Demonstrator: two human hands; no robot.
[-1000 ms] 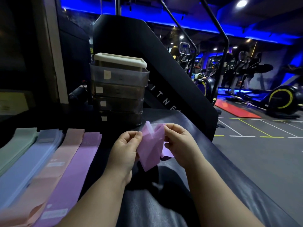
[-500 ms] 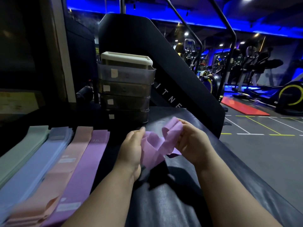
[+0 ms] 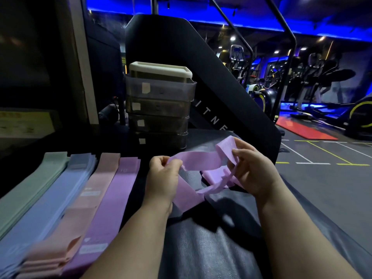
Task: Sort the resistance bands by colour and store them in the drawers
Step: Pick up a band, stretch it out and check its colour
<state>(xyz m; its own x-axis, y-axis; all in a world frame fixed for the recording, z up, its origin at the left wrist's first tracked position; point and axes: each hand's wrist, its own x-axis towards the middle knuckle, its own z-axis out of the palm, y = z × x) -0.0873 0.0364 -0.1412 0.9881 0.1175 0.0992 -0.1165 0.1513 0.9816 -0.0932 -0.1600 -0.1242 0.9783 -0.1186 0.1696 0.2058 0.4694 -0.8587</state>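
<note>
A purple resistance band point(image 3: 201, 161) is stretched between both hands above the black padded surface point(image 3: 211, 238). My left hand point(image 3: 163, 178) pinches one end and my right hand point(image 3: 251, 170) grips the other, with loops of the band hanging below. Flat on the left lie sorted stacks: green bands point(image 3: 34, 188), blue bands point(image 3: 58, 198), pink bands point(image 3: 84, 208) and purple bands point(image 3: 112, 202). A stack of translucent drawers point(image 3: 161, 109) with a cream lid stands behind them, all drawers closed.
A large black gym machine panel point(image 3: 211, 87) rises right behind the drawers. To the right the padded surface drops to the gym floor point(image 3: 322, 188), with exercise bikes and a red mat point(image 3: 306, 130) farther back.
The purple band was bunched between my hands; now my hands have moved apart and the band is pulled open into a long strip. The view has shifted slightly right.
</note>
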